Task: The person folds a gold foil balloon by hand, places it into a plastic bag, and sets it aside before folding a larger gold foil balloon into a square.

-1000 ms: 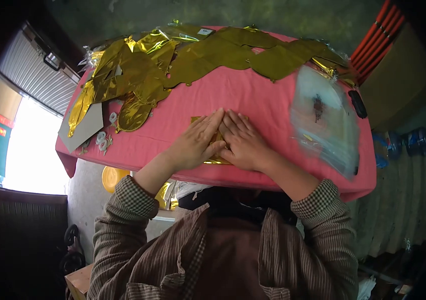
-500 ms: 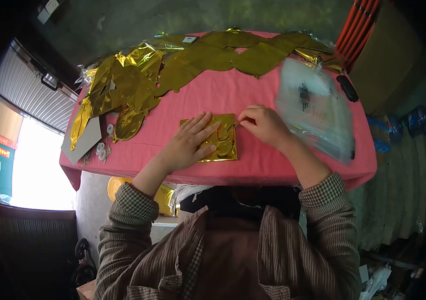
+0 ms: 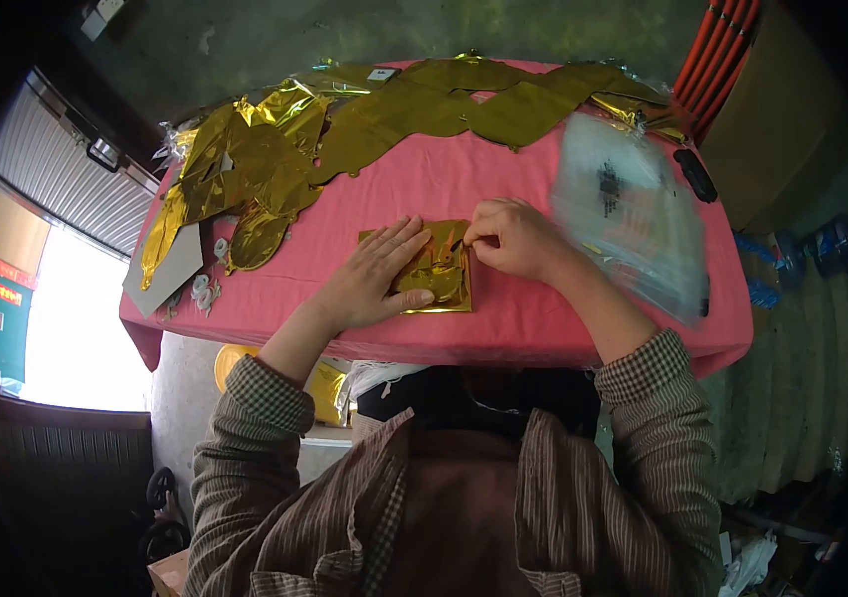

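Note:
A gold foil balloon (image 3: 449, 284), folded flat into a rough square with a crumpled top, lies near the front edge of the pink-covered table (image 3: 394, 189). My left hand (image 3: 376, 274) rests flat on its left half, fingers stretched out and the thumb toward the lower middle. At the square's upper right edge, my right hand (image 3: 511, 239) is closed in a pinch on the foil. The fingertips partly hide what they grip there.
Flat gold foil balloons (image 3: 384, 124) spread along the table's back and left. Clear plastic bags (image 3: 628, 219) lie at right beside a black object (image 3: 694, 176). White ribbon rolls (image 3: 205, 294) and a grey card (image 3: 167, 274) sit at left. Red poles (image 3: 712, 60) stand behind.
My right hand has moved slightly left, and its fingertips are now over the foil's upper right edge. My left hand stays pressed on the foil.

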Action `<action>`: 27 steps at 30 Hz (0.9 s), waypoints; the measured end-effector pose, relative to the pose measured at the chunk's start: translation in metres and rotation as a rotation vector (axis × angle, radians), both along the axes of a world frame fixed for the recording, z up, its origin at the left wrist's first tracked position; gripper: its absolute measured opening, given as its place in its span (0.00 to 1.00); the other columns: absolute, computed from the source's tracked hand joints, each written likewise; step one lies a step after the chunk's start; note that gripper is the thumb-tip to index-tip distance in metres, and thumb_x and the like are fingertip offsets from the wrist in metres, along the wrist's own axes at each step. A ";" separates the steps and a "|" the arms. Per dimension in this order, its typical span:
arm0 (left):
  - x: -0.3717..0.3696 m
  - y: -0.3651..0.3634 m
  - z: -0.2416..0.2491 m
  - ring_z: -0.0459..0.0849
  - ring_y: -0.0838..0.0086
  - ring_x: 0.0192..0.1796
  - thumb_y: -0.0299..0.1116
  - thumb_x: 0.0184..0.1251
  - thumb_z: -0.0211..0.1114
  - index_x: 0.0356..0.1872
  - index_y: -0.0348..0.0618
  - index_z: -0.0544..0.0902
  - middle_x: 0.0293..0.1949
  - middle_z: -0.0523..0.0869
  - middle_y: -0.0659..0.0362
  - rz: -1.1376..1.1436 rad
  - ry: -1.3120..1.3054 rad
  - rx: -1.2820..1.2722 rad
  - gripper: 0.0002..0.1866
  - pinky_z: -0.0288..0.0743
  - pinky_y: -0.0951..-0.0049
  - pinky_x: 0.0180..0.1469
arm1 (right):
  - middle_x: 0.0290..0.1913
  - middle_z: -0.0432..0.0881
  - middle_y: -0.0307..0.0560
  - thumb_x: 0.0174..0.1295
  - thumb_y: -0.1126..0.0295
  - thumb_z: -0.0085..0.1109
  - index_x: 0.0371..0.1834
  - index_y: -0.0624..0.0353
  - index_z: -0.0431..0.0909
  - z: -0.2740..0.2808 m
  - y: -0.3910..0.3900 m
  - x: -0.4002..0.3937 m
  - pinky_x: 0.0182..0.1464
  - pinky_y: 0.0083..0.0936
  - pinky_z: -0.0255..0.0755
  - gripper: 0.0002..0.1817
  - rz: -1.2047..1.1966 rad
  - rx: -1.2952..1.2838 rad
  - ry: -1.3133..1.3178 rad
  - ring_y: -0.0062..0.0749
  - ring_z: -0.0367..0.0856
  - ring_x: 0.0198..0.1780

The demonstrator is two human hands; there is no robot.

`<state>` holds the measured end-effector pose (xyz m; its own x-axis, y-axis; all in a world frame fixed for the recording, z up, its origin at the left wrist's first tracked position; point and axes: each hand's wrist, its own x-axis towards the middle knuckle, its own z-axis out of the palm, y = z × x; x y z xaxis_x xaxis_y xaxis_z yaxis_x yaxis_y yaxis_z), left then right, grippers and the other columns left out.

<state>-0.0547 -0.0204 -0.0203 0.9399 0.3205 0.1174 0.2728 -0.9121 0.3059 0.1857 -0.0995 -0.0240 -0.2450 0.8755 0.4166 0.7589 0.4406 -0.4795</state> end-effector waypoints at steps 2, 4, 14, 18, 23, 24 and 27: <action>0.000 0.001 0.001 0.51 0.56 0.72 0.61 0.60 0.54 0.67 0.41 0.57 0.69 0.55 0.46 -0.007 -0.001 0.001 0.42 0.45 0.58 0.71 | 0.29 0.77 0.46 0.45 0.79 0.54 0.30 0.61 0.82 0.003 -0.001 0.000 0.37 0.31 0.71 0.09 0.017 0.015 -0.005 0.39 0.77 0.32; 0.000 0.001 0.002 0.51 0.56 0.72 0.61 0.59 0.55 0.67 0.41 0.57 0.69 0.55 0.45 -0.014 -0.001 -0.001 0.43 0.46 0.57 0.71 | 0.27 0.76 0.46 0.45 0.77 0.53 0.29 0.59 0.82 0.005 0.001 -0.003 0.37 0.33 0.70 0.10 0.012 -0.005 0.035 0.39 0.77 0.33; 0.005 0.001 0.006 0.55 0.56 0.70 0.44 0.70 0.47 0.55 0.33 0.72 0.66 0.61 0.44 0.085 -0.039 -0.190 0.24 0.49 0.58 0.70 | 0.30 0.77 0.48 0.46 0.78 0.53 0.36 0.60 0.82 -0.003 0.008 -0.005 0.39 0.30 0.71 0.13 0.043 -0.092 0.255 0.39 0.78 0.35; 0.005 -0.001 0.008 0.59 0.53 0.68 0.39 0.71 0.45 0.39 0.31 0.78 0.61 0.67 0.41 0.139 -0.040 -0.256 0.20 0.51 0.56 0.69 | 0.34 0.78 0.45 0.49 0.82 0.53 0.38 0.65 0.79 0.002 0.003 0.006 0.42 0.21 0.70 0.12 0.048 -0.220 0.272 0.30 0.77 0.39; 0.005 -0.001 0.010 0.62 0.50 0.66 0.39 0.71 0.45 0.34 0.31 0.77 0.51 0.73 0.37 0.159 -0.010 -0.294 0.19 0.53 0.55 0.68 | 0.32 0.78 0.45 0.52 0.80 0.56 0.35 0.65 0.79 -0.006 0.009 0.006 0.40 0.22 0.71 0.07 0.056 -0.126 0.181 0.31 0.78 0.37; 0.004 -0.001 0.008 0.62 0.50 0.65 0.38 0.71 0.45 0.34 0.30 0.77 0.48 0.75 0.36 0.157 -0.059 -0.269 0.19 0.53 0.55 0.68 | 0.32 0.78 0.45 0.52 0.80 0.56 0.35 0.65 0.79 -0.006 0.010 0.005 0.40 0.22 0.71 0.07 0.058 -0.126 0.178 0.31 0.78 0.37; 0.004 0.001 0.005 0.64 0.49 0.63 0.38 0.71 0.45 0.33 0.30 0.76 0.45 0.76 0.36 0.146 -0.068 -0.261 0.19 0.54 0.55 0.68 | 0.31 0.78 0.44 0.53 0.80 0.57 0.34 0.65 0.79 -0.005 0.016 0.005 0.39 0.21 0.71 0.05 0.015 -0.166 0.179 0.30 0.78 0.35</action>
